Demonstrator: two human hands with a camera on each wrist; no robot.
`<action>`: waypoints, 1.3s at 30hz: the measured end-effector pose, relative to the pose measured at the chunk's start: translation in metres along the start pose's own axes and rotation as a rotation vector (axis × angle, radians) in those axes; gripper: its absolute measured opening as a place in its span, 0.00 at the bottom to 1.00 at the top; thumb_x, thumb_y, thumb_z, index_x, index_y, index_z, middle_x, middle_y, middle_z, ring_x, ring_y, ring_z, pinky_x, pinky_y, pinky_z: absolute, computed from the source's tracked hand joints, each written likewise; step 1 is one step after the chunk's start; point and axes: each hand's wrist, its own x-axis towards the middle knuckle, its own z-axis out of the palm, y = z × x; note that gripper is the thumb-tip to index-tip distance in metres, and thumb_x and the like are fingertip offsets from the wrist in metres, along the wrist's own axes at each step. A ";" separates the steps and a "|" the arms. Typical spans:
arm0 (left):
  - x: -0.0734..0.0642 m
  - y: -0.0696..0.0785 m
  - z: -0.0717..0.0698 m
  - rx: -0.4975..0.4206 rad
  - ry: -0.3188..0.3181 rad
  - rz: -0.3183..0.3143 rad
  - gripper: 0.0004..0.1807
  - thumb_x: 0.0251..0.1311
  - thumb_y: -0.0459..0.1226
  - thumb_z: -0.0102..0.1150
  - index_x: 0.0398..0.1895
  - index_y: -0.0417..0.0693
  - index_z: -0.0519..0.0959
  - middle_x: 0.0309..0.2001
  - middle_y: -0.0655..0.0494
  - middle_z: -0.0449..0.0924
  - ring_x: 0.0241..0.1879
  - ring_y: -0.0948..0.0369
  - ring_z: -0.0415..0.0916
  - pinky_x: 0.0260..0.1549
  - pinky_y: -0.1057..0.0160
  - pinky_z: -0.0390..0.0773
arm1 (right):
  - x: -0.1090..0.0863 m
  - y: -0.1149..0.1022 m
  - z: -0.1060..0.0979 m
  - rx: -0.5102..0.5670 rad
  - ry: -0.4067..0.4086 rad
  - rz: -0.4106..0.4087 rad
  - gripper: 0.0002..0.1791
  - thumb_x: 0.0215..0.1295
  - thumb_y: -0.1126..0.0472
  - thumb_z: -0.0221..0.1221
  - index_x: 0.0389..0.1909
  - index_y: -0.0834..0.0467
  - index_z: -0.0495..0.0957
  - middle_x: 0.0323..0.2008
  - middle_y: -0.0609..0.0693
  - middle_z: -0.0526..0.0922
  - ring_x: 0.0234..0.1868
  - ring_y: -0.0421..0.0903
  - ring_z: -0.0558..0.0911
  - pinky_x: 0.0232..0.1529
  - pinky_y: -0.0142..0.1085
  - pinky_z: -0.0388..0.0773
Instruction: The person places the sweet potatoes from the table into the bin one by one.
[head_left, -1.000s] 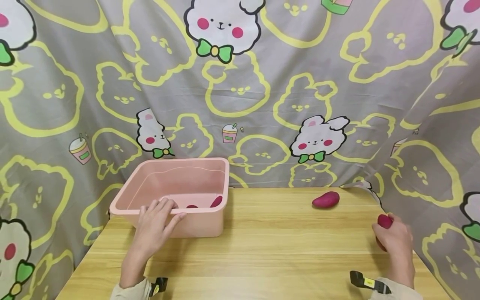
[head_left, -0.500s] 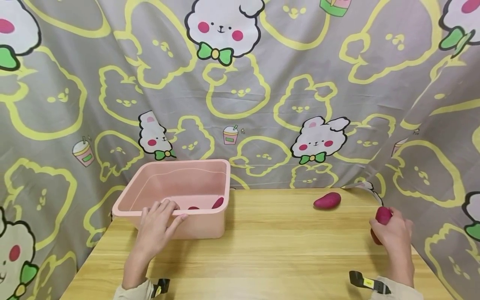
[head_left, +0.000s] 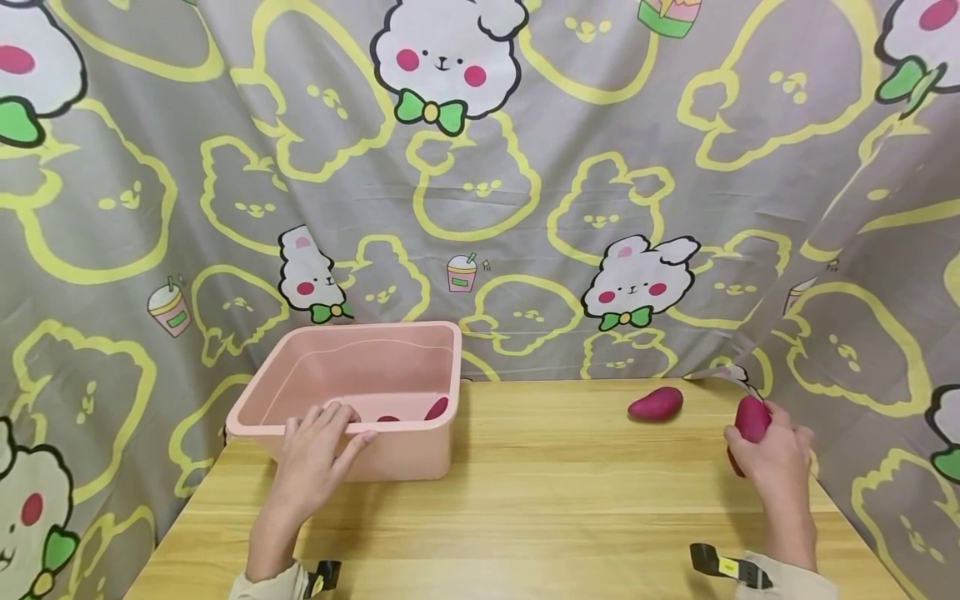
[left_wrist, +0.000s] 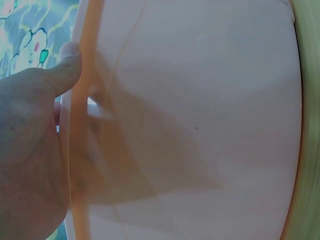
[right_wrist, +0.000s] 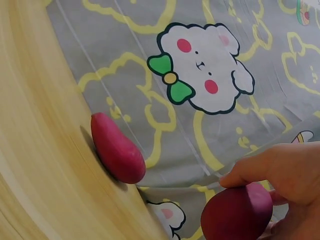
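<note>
My left hand (head_left: 311,458) grips the near rim of a pink plastic basin (head_left: 408,454), fingers over the edge and thumb on the outer side; the left wrist view shows the thumb (left_wrist: 69,67) along that rim. Inside the basin, two purple-red sweet potatoes show in part, one (head_left: 437,407) by the right wall and another (head_left: 387,418) mostly hidden behind the front rim. At the right, my right hand (head_left: 780,458) holds a sweet potato (head_left: 752,418) between thumb and fingers. A further sweet potato (head_left: 656,404) lies on the table to its left, farther back.
The wooden table (head_left: 555,492) has light yellow grain. A grey curtain (head_left: 517,200) printed with rabbits and yellow outlines hangs behind it and along both sides. The basin stands at the table's back left.
My right hand has moved left and farther from me, carrying the sweet potato. My left hand keeps its grip on the basin's rim. The view has shifted slightly.
</note>
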 end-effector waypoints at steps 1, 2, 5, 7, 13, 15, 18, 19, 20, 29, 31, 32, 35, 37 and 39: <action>0.000 0.000 0.000 -0.001 0.000 0.000 0.11 0.67 0.48 0.65 0.38 0.53 0.76 0.37 0.61 0.76 0.40 0.57 0.69 0.38 0.53 0.56 | -0.001 -0.001 0.001 0.003 0.006 -0.008 0.41 0.68 0.57 0.58 0.74 0.72 0.52 0.60 0.81 0.54 0.55 0.77 0.63 0.50 0.69 0.69; 0.000 0.000 0.000 -0.001 0.000 0.000 0.11 0.67 0.48 0.65 0.38 0.53 0.76 0.37 0.61 0.76 0.40 0.57 0.69 0.38 0.53 0.56 | -0.001 -0.002 0.002 0.006 0.014 -0.016 0.41 0.68 0.58 0.58 0.74 0.72 0.53 0.60 0.81 0.54 0.55 0.77 0.63 0.50 0.69 0.69; 0.000 0.000 0.000 -0.002 -0.002 -0.001 0.11 0.68 0.48 0.65 0.38 0.53 0.76 0.38 0.61 0.76 0.40 0.57 0.69 0.38 0.53 0.56 | -0.001 -0.005 0.004 0.015 0.032 -0.041 0.40 0.67 0.59 0.58 0.74 0.70 0.54 0.60 0.81 0.55 0.54 0.77 0.63 0.49 0.68 0.68; -0.001 0.000 0.000 -0.003 -0.002 -0.002 0.11 0.68 0.47 0.65 0.39 0.53 0.76 0.38 0.61 0.76 0.40 0.57 0.69 0.38 0.53 0.56 | -0.002 -0.007 0.005 0.017 0.036 -0.051 0.39 0.67 0.59 0.58 0.74 0.70 0.55 0.60 0.81 0.55 0.54 0.77 0.64 0.49 0.68 0.68; -0.001 0.000 0.001 0.000 0.006 0.002 0.11 0.67 0.47 0.65 0.39 0.52 0.76 0.38 0.60 0.77 0.40 0.56 0.69 0.38 0.53 0.56 | -0.003 -0.013 0.010 0.028 0.035 -0.074 0.37 0.67 0.63 0.58 0.74 0.68 0.56 0.61 0.80 0.55 0.54 0.76 0.65 0.50 0.68 0.68; -0.001 0.000 0.001 0.000 0.010 0.005 0.11 0.67 0.47 0.65 0.38 0.52 0.76 0.38 0.60 0.77 0.40 0.56 0.69 0.38 0.53 0.56 | -0.003 -0.014 0.012 0.028 0.038 -0.091 0.37 0.66 0.63 0.58 0.74 0.68 0.57 0.60 0.80 0.56 0.54 0.76 0.65 0.49 0.68 0.68; -0.001 -0.001 0.002 0.001 0.013 0.008 0.11 0.67 0.47 0.65 0.38 0.52 0.76 0.39 0.60 0.77 0.40 0.56 0.69 0.37 0.53 0.56 | -0.004 -0.017 0.014 0.032 0.048 -0.115 0.37 0.65 0.64 0.58 0.74 0.67 0.58 0.60 0.80 0.57 0.53 0.76 0.66 0.48 0.67 0.68; -0.001 -0.001 0.002 0.001 0.014 0.008 0.11 0.67 0.47 0.65 0.38 0.52 0.76 0.39 0.60 0.77 0.40 0.56 0.69 0.38 0.53 0.56 | -0.004 -0.017 0.014 0.033 0.052 -0.122 0.37 0.65 0.64 0.58 0.73 0.67 0.58 0.59 0.79 0.58 0.53 0.76 0.66 0.47 0.67 0.67; -0.001 -0.001 0.002 0.000 0.014 0.008 0.11 0.67 0.47 0.65 0.38 0.52 0.76 0.39 0.59 0.77 0.40 0.57 0.69 0.38 0.53 0.56 | -0.005 -0.018 0.015 0.036 0.056 -0.128 0.37 0.64 0.64 0.58 0.73 0.66 0.59 0.59 0.79 0.58 0.54 0.75 0.65 0.47 0.67 0.67; -0.001 -0.001 0.003 0.004 0.020 0.019 0.11 0.66 0.47 0.65 0.38 0.52 0.76 0.38 0.60 0.77 0.39 0.57 0.68 0.37 0.54 0.56 | -0.006 -0.028 0.026 0.058 0.090 -0.227 0.36 0.59 0.68 0.59 0.70 0.66 0.64 0.61 0.76 0.64 0.57 0.73 0.66 0.48 0.67 0.66; -0.001 -0.001 0.003 0.006 0.021 0.019 0.11 0.66 0.47 0.66 0.38 0.52 0.76 0.38 0.60 0.77 0.39 0.57 0.68 0.37 0.54 0.56 | -0.006 -0.030 0.028 0.058 0.089 -0.234 0.36 0.58 0.68 0.60 0.70 0.66 0.64 0.60 0.76 0.64 0.57 0.73 0.67 0.47 0.67 0.67; -0.001 -0.001 0.003 0.006 0.020 0.019 0.11 0.66 0.47 0.66 0.38 0.52 0.76 0.38 0.60 0.77 0.39 0.57 0.68 0.37 0.54 0.56 | -0.006 -0.030 0.028 0.059 0.089 -0.235 0.36 0.58 0.68 0.60 0.70 0.66 0.64 0.61 0.76 0.64 0.57 0.72 0.67 0.48 0.67 0.67; -0.001 0.000 0.003 0.005 0.019 0.017 0.11 0.66 0.47 0.66 0.38 0.52 0.76 0.38 0.60 0.77 0.39 0.57 0.68 0.37 0.54 0.56 | -0.006 -0.031 0.029 0.055 0.090 -0.241 0.36 0.58 0.69 0.60 0.70 0.66 0.64 0.61 0.76 0.65 0.56 0.72 0.68 0.47 0.67 0.67; -0.001 0.000 0.003 0.004 0.019 0.016 0.11 0.66 0.47 0.65 0.38 0.52 0.76 0.38 0.61 0.77 0.39 0.57 0.68 0.37 0.54 0.56 | -0.007 -0.032 0.029 0.059 0.093 -0.257 0.36 0.57 0.69 0.61 0.69 0.67 0.65 0.61 0.76 0.66 0.56 0.72 0.68 0.47 0.67 0.67; -0.001 -0.001 0.003 0.003 0.019 0.014 0.11 0.66 0.47 0.65 0.38 0.53 0.76 0.38 0.61 0.77 0.39 0.57 0.68 0.37 0.54 0.56 | -0.007 -0.032 0.030 0.060 0.093 -0.274 0.36 0.57 0.70 0.61 0.69 0.68 0.64 0.61 0.75 0.67 0.56 0.72 0.69 0.47 0.66 0.67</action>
